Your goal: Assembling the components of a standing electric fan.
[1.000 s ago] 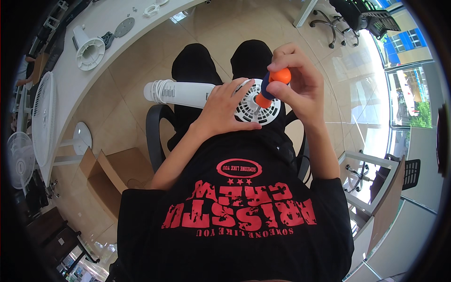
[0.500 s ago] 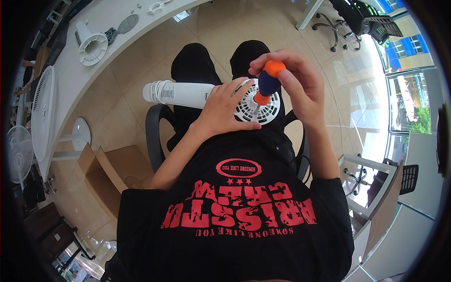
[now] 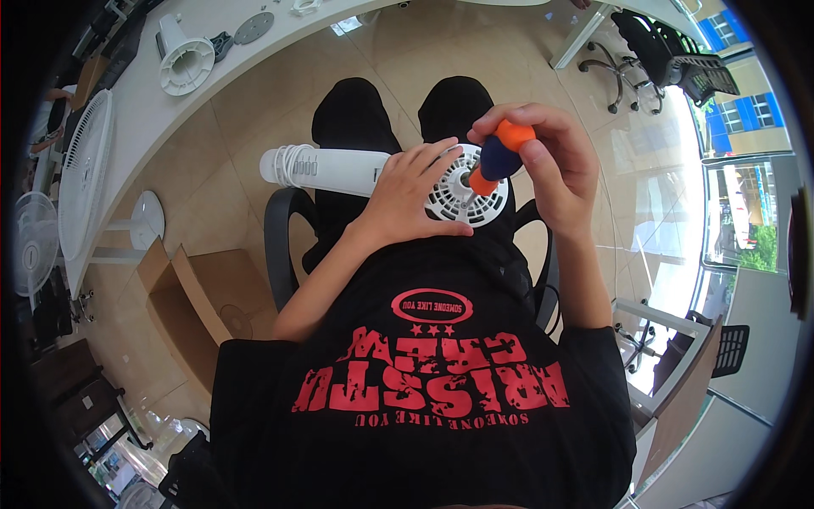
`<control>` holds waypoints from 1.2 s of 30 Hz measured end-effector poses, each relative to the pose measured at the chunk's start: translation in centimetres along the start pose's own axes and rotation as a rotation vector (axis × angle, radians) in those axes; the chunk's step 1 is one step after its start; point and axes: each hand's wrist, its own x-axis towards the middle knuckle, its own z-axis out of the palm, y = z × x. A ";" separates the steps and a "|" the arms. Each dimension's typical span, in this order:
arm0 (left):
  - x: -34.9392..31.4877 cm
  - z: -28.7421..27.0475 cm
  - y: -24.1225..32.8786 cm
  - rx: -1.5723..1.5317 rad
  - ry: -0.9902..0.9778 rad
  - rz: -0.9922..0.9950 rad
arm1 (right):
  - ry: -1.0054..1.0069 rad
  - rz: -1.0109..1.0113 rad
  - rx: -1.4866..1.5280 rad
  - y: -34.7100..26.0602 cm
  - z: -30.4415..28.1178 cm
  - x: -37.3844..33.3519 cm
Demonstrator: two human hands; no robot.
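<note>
A white fan body lies across my lap, its slotted round motor housing (image 3: pixel 487 209) on the right and its long white stem (image 3: pixel 346 172) reaching left, a cord wound round the stem's end. My left hand (image 3: pixel 411 191) clasps the body where stem and housing meet. Fingers of my right hand (image 3: pixel 560 161) close round the ball end of an orange and dark blue screwdriver (image 3: pixel 500 159). The screwdriver leans over the housing, its shaft pointing down at the slotted face. Whether the tip touches a screw is too small to tell.
On the curved white table (image 3: pixel 136 110) at the left are a white fan base part (image 3: pixel 186 68), a grey disc (image 3: pixel 253 28) and a round fan grille (image 3: pixel 86 174). An open cardboard box (image 3: pixel 212 293) stands on the floor by my chair. An office chair (image 3: pixel 670 64) is at the far right.
My right hand and the screwdriver have shifted right and slightly nearer, and the screwdriver's handle leans more to the right. My left hand keeps its hold on the fan body.
</note>
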 end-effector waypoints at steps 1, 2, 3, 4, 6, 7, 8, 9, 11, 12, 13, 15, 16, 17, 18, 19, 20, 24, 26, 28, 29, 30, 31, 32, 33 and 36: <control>0.0 0.0 0.0 0.001 0.001 -0.001 | 0.003 0.001 -0.007 0.0 0.0 0.0; 0.0 0.0 0.1 0.002 0.001 -0.001 | 0.003 0.000 -0.007 0.1 0.0 -0.1; 0.0 0.1 0.1 0.006 -0.005 -0.009 | -0.008 0.001 -0.009 0.2 0.0 -0.1; 0.0 0.1 0.1 0.010 -0.011 -0.016 | -0.018 0.001 -0.013 0.3 0.0 -0.1; 0.0 0.0 0.1 0.011 -0.015 -0.019 | -0.017 -0.001 -0.001 0.3 0.0 -0.1; 0.0 0.0 0.1 0.010 -0.019 -0.023 | -0.016 -0.002 0.011 0.4 0.0 -0.1; 0.0 0.0 0.1 0.011 -0.019 -0.023 | -0.015 -0.002 0.011 0.4 0.0 -0.1; 0.0 0.0 0.1 0.009 -0.021 -0.025 | -0.016 -0.011 0.012 0.3 -0.1 -0.1; 0.0 0.0 0.1 0.007 -0.023 -0.026 | -0.015 -0.019 0.012 0.2 0.0 0.0; 0.0 -0.1 0.1 0.006 -0.027 -0.027 | -0.017 -0.020 0.016 0.1 0.0 0.0; 0.0 -0.1 0.1 0.004 -0.030 -0.027 | -0.019 -0.020 0.020 0.0 0.0 0.0; 0.1 -0.2 0.2 0.000 -0.039 -0.026 | -0.016 -0.008 0.010 0.2 0.2 -0.1; 0.2 -0.3 0.2 -0.002 -0.046 -0.026 | -0.014 0.003 0.000 0.2 0.2 -0.2; 0.2 -0.3 0.2 -0.003 -0.047 -0.024 | -0.013 0.003 -0.001 0.2 0.3 -0.2; 0.2 -0.3 0.2 -0.008 -0.050 -0.023 | -0.003 0.014 0.030 0.2 0.3 -0.2; 0.2 -0.4 0.2 -0.012 -0.054 -0.022 | 0.007 0.025 0.060 0.2 0.4 -0.2; 0.2 -0.3 0.1 -0.013 -0.055 -0.021 | 0.008 0.026 0.059 0.1 0.4 -0.1; 0.2 -0.2 0.0 -0.013 -0.035 -0.002 | -0.051 -0.072 -0.229 0.3 -0.9 0.3; 0.2 -0.3 -0.1 -0.019 -0.036 0.002 | -0.083 -0.102 -0.352 0.3 -1.1 0.0; 0.3 -0.2 -0.3 -0.027 -0.074 -0.009 | 0.092 0.113 -0.023 -0.2 0.1 0.1; 0.4 -0.2 -0.3 -0.028 -0.074 -0.008 | 0.092 0.113 -0.025 -0.3 -0.1 0.2; 0.4 -0.2 -0.3 -0.032 -0.064 0.003 | 0.087 0.156 0.072 -0.5 -0.3 0.2; 0.5 -0.2 -0.3 -0.037 -0.054 0.013 | 0.082 0.199 0.169 -0.5 -0.5 0.2; 0.5 -0.2 -0.3 -0.038 -0.055 0.014 | 0.091 0.103 -0.004 0.0 -0.4 0.2; 0.5 -0.2 -0.3 -0.031 -0.050 0.016 | 0.092 0.103 -0.004 0.3 -0.7 0.1; 0.5 -0.2 -0.4 -0.026 -0.053 0.015 | -0.049 -0.055 -0.419 0.2 -0.9 0.0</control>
